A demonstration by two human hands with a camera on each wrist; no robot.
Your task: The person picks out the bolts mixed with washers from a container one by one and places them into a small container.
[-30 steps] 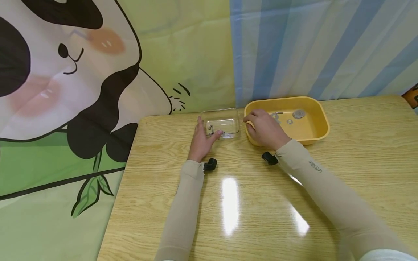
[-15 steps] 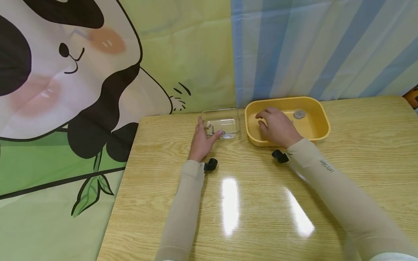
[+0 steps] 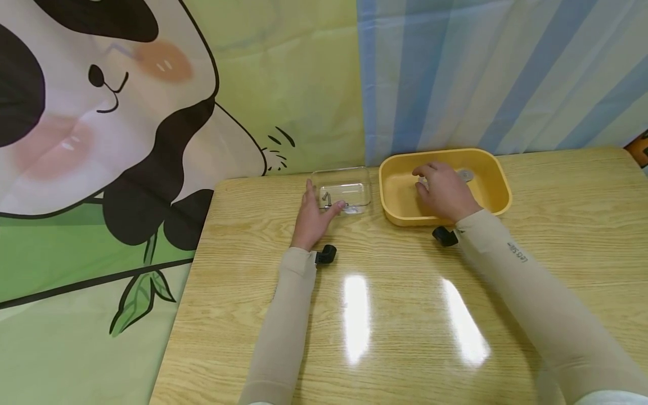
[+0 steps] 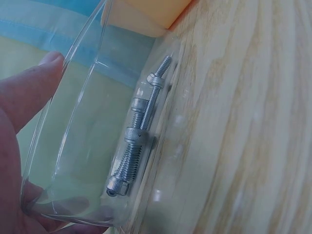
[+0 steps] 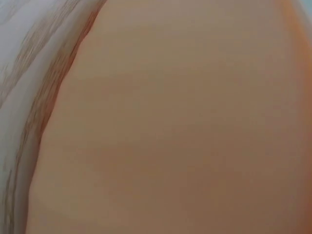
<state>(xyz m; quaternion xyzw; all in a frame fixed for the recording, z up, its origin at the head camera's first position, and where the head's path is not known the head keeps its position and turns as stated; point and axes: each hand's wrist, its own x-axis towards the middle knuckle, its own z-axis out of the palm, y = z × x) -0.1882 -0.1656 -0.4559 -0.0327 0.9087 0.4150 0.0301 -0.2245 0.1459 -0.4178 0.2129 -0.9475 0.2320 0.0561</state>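
Note:
My left hand grips the near-left corner of a small clear plastic box, its thumb along the front and fingers down the left side. In the left wrist view, several silver socket-head bolts lie together on the box bottom, one carrying a nut. My right hand is lowered into a yellow plastic bin, thumb and fingers apart over a pale washer. Partly behind that hand are larger grey washers. The bin's wall fills the right wrist view, hiding the right fingertips there.
Box and bin stand side by side at the back edge of a wood-grain table. Directly behind them hangs a printed cloth with a panda and blue stripes. An orange object shows at the far right edge.
My right hand has moved right, from the bin's left rim to over the washers inside. The left hand has stayed on the clear box.

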